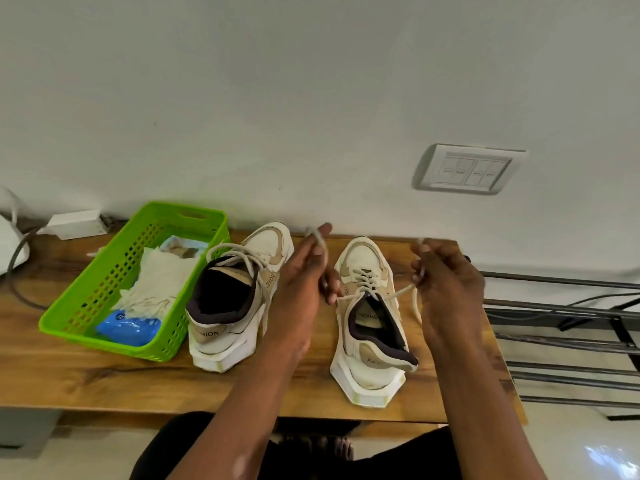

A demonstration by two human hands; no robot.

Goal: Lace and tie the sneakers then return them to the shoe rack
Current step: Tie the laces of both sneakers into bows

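Note:
Two cream and beige sneakers stand on a wooden table, toes toward the wall. The left sneaker has loose lace loops over its opening. The right sneaker is laced through its eyelets, and its two lace ends run out to either side. My left hand holds the left lace end, looped over its fingers above the gap between the shoes. My right hand pinches the right lace end, to the right of that shoe.
A green plastic basket with cloths and a blue packet sits left of the sneakers. A white adapter and cables lie at the back left. A metal-bar shoe rack stands right of the table. A wall socket plate is above.

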